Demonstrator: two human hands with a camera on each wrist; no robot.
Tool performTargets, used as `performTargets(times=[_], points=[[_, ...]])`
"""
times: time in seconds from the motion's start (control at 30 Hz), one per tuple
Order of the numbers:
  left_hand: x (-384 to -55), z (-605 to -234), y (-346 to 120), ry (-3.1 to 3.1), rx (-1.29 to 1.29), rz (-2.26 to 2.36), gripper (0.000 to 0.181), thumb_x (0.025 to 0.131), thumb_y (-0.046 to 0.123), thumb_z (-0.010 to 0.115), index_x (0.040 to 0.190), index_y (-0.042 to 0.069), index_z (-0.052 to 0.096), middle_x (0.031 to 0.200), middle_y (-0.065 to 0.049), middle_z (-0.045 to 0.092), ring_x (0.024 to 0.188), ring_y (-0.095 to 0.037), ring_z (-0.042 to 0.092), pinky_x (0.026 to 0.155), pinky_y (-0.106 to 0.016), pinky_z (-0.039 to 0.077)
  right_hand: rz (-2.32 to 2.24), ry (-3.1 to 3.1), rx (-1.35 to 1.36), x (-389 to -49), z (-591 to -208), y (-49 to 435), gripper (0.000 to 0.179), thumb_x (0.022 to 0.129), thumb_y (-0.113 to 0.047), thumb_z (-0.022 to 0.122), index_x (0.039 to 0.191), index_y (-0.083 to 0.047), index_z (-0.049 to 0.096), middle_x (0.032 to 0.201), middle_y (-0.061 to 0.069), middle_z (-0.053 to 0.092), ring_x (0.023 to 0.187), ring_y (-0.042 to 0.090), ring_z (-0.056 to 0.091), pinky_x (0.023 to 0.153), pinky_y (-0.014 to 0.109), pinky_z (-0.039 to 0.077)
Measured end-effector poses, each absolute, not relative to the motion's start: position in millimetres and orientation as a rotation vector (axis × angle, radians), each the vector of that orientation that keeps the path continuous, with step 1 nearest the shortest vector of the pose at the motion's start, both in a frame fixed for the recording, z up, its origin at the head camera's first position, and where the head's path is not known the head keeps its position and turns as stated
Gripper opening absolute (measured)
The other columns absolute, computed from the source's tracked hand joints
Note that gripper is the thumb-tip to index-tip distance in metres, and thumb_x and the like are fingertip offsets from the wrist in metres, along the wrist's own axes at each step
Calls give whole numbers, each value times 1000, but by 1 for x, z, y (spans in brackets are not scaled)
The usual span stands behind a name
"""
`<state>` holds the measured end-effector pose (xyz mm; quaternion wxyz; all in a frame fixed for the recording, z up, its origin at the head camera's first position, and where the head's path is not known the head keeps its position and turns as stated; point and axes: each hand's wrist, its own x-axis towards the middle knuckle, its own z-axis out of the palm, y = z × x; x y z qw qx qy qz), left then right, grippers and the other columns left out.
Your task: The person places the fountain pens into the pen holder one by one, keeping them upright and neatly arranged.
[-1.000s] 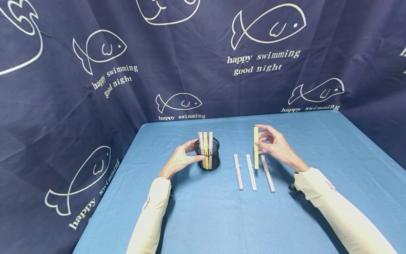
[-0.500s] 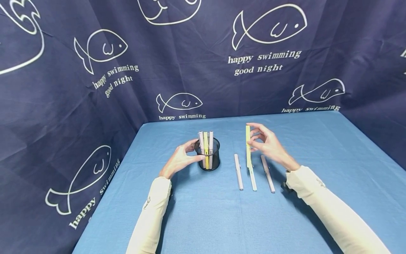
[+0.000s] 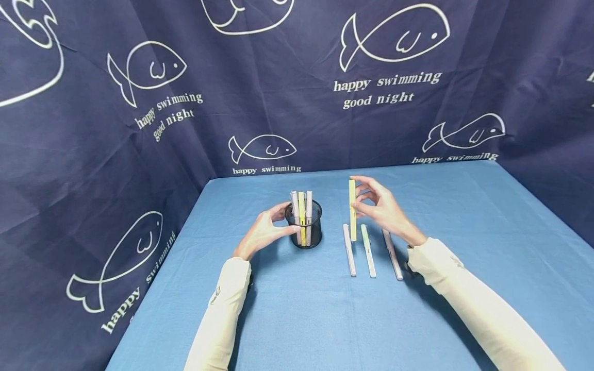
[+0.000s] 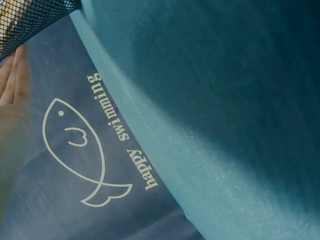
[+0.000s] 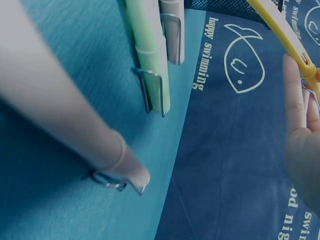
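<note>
My left hand (image 3: 261, 234) holds a black mesh pen holder (image 3: 316, 235), thumb across its front and fingers at the far side of the rim. Inside stand a yellow pen (image 3: 301, 206) and two pale lilac pens (image 3: 309, 203). Right of it, my right hand (image 3: 379, 207) pinches another yellow pen (image 3: 352, 224) upright, raised over the table. Below that hand lie a pale pink pen (image 3: 350, 255), a light green pen (image 3: 368, 252) and a greyish-pink pen (image 3: 393, 257). In the right wrist view, the held pen (image 5: 277, 25) shows its clip beside the fingers.
A blue cloth (image 3: 306, 309) covers the table. Dark blue curtains (image 3: 278, 103) with white fish drawings and lettering hang behind and at both sides. The three lying pens are spread side by side between the holder and my right forearm.
My right hand has carried the upright yellow pen leftward, from over the right-hand pens to above the pink one, nearer the holder. My left hand and the holder stay in place.
</note>
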<state>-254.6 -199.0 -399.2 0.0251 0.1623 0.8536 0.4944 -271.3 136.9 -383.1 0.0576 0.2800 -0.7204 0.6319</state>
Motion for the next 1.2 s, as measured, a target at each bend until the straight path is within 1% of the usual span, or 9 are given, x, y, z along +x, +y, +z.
performTargets(times=[0.27,0.47,0.57,0.7,0.8,0.9,1.03,1.2], points=[[-255,-398,-199,2630,502,1538,81,83,40,87,152,14,53,138,-9,63,130,-32,56,113,-56,39,1915,-2106,864,-272,-380,125,60,95,10,66,150,0,48,113,23,55,94,23,65,68,43,63],[-255,-398,-199,2623,500,1540,81,84,40,87,152,14,52,139,-10,63,130,-33,56,113,-57,39,1939,-2046,877,-274,-377,113,60,96,9,66,152,-2,46,114,21,54,96,23,62,70,44,63],[-254,-398,-198,2621,518,1546,81,84,37,87,152,10,52,138,-12,64,130,-33,56,113,-57,39,1945,-2027,877,-275,-375,106,61,97,9,65,153,-1,45,115,22,53,96,24,63,71,42,63],[-254,-398,-198,2617,538,1555,80,85,34,86,152,7,51,137,-14,64,130,-34,56,113,-56,38,1953,-2002,880,-276,-372,97,62,95,15,63,152,2,45,114,24,53,95,21,64,70,39,63],[-255,-398,-198,2629,529,1546,80,85,35,86,152,8,51,138,-12,63,129,-33,57,113,-56,39,1947,-1997,881,-277,-369,91,63,94,17,63,152,1,46,113,24,53,95,19,64,69,37,63],[-255,-399,-198,2648,516,1533,80,84,37,86,151,9,52,138,-11,63,129,-32,58,112,-56,40,1935,-2000,883,-277,-367,86,62,95,14,64,153,-1,46,115,23,53,96,22,63,70,37,63],[-255,-398,-198,2657,509,1518,81,84,38,87,151,9,53,139,-11,63,128,-32,58,112,-56,41,1934,-2000,891,-278,-365,82,60,98,9,64,154,-3,45,117,22,51,97,26,60,72,40,63],[-256,-398,-198,2655,498,1515,80,84,38,87,151,10,53,139,-11,63,128,-32,58,111,-56,41,1936,-1976,911,-280,-362,76,60,99,8,63,154,-2,43,119,24,50,98,23,60,74,47,62]])
